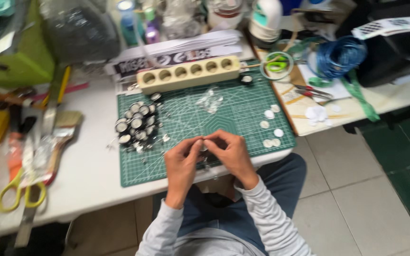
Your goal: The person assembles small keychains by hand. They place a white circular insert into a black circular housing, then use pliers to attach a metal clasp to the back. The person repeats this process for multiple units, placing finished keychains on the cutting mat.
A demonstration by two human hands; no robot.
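Note:
My left hand (182,163) and my right hand (231,151) meet over the front edge of a green cutting mat (243,118), fingertips pinched together on a small round metal piece (202,143) that is mostly hidden by the fingers. A heap of small round black-and-silver caps (136,125) lies on the mat to the left of my hands. Several white paper discs (271,128) lie to the right. A clear plastic scrap (209,99) rests mid-mat.
A cream block with a row of round holes (188,73) sits at the mat's far edge. Yellow-handled scissors (17,192), brushes and tools lie left. Green-handled scissors (276,64), blue wire coil (340,57) and red pliers (312,91) are at right. Tiled floor lies below.

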